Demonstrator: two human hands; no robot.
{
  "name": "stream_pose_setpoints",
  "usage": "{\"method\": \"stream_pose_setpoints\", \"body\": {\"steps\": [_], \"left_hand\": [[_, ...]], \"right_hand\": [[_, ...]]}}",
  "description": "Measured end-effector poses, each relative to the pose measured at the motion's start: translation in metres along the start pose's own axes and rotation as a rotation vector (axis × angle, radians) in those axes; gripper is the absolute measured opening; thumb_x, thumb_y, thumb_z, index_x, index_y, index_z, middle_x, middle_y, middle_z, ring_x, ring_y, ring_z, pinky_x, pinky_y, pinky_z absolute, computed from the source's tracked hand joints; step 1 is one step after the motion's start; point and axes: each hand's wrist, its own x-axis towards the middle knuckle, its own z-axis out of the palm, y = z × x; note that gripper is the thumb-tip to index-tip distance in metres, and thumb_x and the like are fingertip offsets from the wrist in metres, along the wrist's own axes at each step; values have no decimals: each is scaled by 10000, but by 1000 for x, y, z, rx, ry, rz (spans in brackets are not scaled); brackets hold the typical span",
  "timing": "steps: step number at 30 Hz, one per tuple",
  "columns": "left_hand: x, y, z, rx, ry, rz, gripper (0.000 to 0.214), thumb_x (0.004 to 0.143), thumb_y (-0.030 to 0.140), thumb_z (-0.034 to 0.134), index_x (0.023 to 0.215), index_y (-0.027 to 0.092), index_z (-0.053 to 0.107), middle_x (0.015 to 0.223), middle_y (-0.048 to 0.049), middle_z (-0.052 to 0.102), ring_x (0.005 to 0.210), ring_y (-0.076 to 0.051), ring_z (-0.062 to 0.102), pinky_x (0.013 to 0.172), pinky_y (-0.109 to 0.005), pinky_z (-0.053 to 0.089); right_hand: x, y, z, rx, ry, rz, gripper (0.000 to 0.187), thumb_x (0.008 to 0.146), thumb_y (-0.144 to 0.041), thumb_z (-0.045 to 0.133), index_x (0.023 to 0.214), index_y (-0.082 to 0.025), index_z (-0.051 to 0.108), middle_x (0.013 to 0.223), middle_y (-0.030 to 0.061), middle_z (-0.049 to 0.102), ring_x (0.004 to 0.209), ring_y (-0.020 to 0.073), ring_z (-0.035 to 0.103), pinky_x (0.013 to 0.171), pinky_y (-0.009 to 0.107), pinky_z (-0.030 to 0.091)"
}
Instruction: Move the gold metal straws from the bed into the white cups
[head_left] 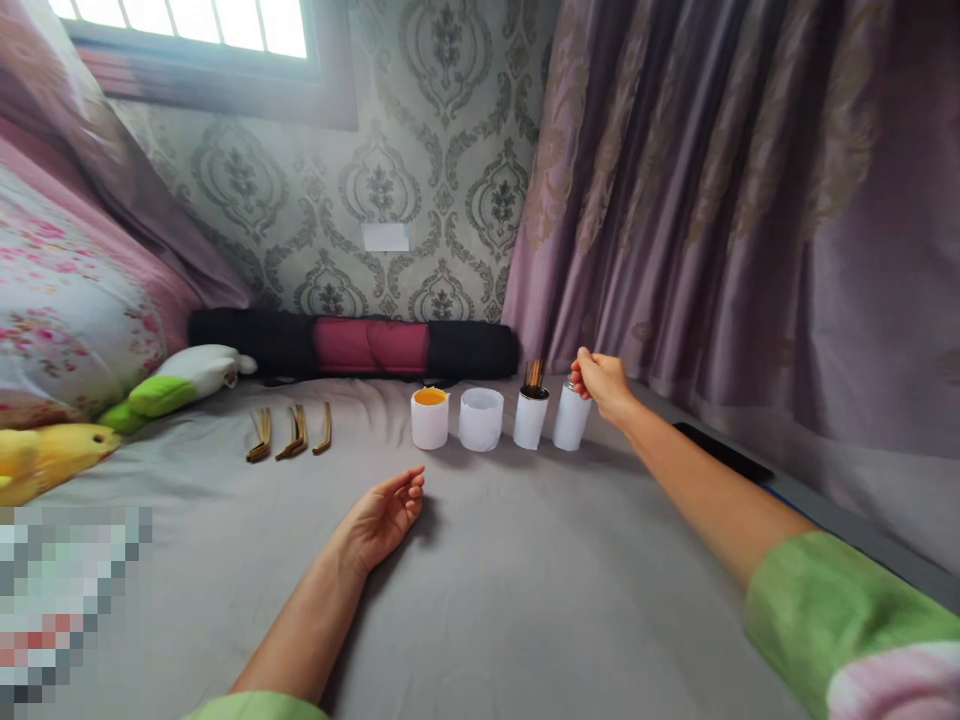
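White can (569,424) at one o'clock could tip if right hand (602,384), pinched closed, contents unclear, bumps it; left hand (384,520) half-open, empty.

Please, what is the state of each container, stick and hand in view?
Leftmost white cylindrical container: upright, orange at top
Wide white cylindrical container: upright, open-topped
Slim white cylindrical container: upright, thin brown sticks standing inside
Rightmost white cylindrical container: upright, top partly hidden
Bent brown sticks: lying in three groups
Left hand: loosely open, nothing visibly held
Right hand: fingers closed at rightmost container's top
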Motion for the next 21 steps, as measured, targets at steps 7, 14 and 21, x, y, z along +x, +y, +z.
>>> {"method": "stream_pose_setpoints", "body": {"steps": [7,14,21], "left_hand": [[0,-1,0,0,10,-5,146,781,25,435,872,75,537,656,-44,543,494,-62,505,412,-160,432],[0,-1,1,5,15,-2,121,766,23,458,842,73,537,665,-44,543,504,-62,505,420,-157,429],[3,-1,-2,-28,-2,-18,95,751,38,485,820,67,542,671,-49,554,503,-55,502,429,-141,418]], "right_hand": [[-38,24,21,98,-104,104,326,840,-392,392,592,-183,430,429,-38,469,307,41,385,294,153,261],[-82,50,68,217,-287,298,289,819,-333,401,578,-178,435,421,-56,432,297,34,371,279,138,224],[-104,62,105,185,-386,314,266,799,-324,403,594,-169,470,434,-58,445,302,33,380,279,135,231]]}}
